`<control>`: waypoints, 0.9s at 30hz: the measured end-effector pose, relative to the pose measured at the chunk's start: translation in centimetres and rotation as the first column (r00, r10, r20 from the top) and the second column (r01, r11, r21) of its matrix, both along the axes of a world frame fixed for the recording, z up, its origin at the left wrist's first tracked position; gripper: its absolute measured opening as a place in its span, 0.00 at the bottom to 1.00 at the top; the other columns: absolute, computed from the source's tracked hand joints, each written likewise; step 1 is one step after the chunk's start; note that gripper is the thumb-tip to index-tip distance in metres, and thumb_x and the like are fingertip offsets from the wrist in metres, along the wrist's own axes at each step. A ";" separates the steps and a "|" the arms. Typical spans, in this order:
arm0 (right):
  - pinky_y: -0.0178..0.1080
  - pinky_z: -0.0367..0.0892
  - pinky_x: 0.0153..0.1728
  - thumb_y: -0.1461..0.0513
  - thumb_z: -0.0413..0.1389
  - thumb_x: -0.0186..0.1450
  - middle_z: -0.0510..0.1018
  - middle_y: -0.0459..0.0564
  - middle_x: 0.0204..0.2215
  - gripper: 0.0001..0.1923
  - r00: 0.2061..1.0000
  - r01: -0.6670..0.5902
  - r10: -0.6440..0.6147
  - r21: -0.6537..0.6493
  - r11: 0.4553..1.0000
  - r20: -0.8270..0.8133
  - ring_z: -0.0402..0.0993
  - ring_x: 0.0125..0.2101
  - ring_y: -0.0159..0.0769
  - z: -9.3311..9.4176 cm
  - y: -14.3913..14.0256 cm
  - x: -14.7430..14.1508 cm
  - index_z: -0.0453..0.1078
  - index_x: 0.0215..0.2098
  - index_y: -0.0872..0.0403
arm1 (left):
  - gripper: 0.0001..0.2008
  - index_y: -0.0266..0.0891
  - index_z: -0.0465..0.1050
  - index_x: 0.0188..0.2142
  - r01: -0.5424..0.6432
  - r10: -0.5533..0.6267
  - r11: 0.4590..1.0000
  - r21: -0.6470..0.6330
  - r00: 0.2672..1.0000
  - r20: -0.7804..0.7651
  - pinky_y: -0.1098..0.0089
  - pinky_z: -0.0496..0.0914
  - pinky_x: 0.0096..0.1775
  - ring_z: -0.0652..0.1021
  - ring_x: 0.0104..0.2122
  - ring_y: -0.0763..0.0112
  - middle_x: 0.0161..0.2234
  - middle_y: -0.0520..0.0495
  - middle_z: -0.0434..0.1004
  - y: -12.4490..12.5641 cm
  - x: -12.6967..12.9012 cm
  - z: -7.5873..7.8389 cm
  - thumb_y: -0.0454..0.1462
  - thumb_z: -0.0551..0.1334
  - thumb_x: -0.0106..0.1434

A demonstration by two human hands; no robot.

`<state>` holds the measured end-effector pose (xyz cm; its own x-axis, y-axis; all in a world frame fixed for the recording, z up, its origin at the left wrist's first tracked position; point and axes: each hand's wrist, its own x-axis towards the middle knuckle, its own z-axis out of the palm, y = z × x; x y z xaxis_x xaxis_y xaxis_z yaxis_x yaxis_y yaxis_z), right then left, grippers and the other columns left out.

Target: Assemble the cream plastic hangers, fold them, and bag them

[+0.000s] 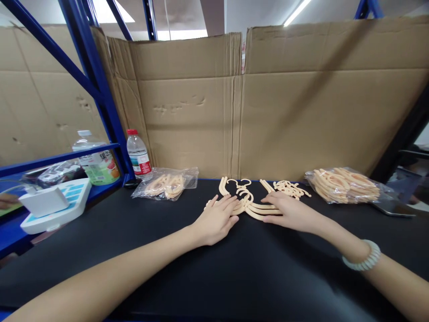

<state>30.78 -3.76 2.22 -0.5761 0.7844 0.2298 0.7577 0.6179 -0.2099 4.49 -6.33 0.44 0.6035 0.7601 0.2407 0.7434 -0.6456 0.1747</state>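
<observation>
Hangers (246,202) under left hand (217,219) and right hand (288,210), flat on black table (201,268).

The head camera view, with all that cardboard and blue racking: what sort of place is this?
Probably a small packing or sorting bench in a warehouse or workshop. Blue steel racking frames a black table walled with cardboard, and both hands rest on small plastic hangers beside bagged ones.

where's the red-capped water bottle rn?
In the head view, the clear plastic red-capped water bottle stands upright at the table's back left, beside the blue rack post and just left of the small clear bag of beige hangers.
</observation>
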 end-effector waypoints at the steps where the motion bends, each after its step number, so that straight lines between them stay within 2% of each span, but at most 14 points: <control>1: 0.48 0.64 0.48 0.53 0.58 0.61 0.73 0.59 0.46 0.22 1.000 -0.008 0.008 -0.011 1.000 0.004 0.69 0.48 0.50 -0.2 -0.1 -0.3 0.70 0.49 0.57 | 0.24 0.37 0.54 0.63 -0.008 0.008 1.000 -0.023 1.000 -0.007 0.44 0.46 0.61 0.55 0.64 0.53 0.64 0.38 0.56 0.0 0.0 -0.1 0.42 0.48 0.69; 4: 0.47 0.65 0.47 0.57 0.57 0.63 0.74 0.57 0.44 0.18 1.000 -0.018 0.018 -0.028 0.999 0.012 0.70 0.46 0.48 -0.6 -0.2 -0.6 0.71 0.48 0.57 | 0.23 0.38 0.56 0.62 -0.029 0.029 0.998 -0.052 1.000 0.001 0.43 0.49 0.60 0.59 0.63 0.52 0.63 0.38 0.57 -0.1 0.0 -0.2 0.41 0.47 0.70; 9: 0.45 0.66 0.47 0.60 0.57 0.62 0.75 0.55 0.43 0.15 0.999 -0.031 0.030 -0.019 0.999 -0.030 0.71 0.45 0.46 -0.9 0.1 -0.5 0.71 0.47 0.55 | 0.19 0.42 0.64 0.58 -0.052 0.051 0.999 0.012 0.997 0.060 0.48 0.57 0.58 0.67 0.58 0.58 0.58 0.41 0.67 0.1 0.1 -0.5 0.35 0.47 0.69; 13: 0.46 0.65 0.47 0.61 0.57 0.62 0.76 0.56 0.42 0.14 0.998 -0.035 0.036 0.010 0.999 -0.045 0.70 0.45 0.46 -1.1 0.3 -0.6 0.72 0.46 0.55 | 0.19 0.41 0.67 0.55 -0.056 0.053 0.997 0.048 0.996 0.069 0.50 0.60 0.57 0.69 0.56 0.57 0.57 0.42 0.70 0.3 0.2 -0.7 0.33 0.48 0.68; 20: 0.46 0.65 0.47 0.60 0.57 0.62 0.76 0.55 0.41 0.13 0.999 -0.008 0.010 0.043 0.999 -0.032 0.71 0.45 0.46 -1.3 0.4 -0.6 0.72 0.46 0.55 | 0.19 0.42 0.67 0.55 -0.069 0.067 0.996 0.054 0.997 0.048 0.49 0.56 0.59 0.68 0.57 0.58 0.57 0.42 0.69 0.3 0.2 -0.7 0.32 0.48 0.68; 27: 0.46 0.67 0.46 0.61 0.56 0.62 0.75 0.56 0.42 0.13 1.000 -0.003 0.004 0.093 0.996 -0.015 0.72 0.43 0.46 -1.5 0.3 -0.9 0.73 0.44 0.55 | 0.18 0.41 0.68 0.54 -0.063 0.054 0.994 0.090 0.994 0.094 0.49 0.55 0.59 0.67 0.58 0.58 0.57 0.43 0.69 0.3 0.3 -1.0 0.32 0.50 0.67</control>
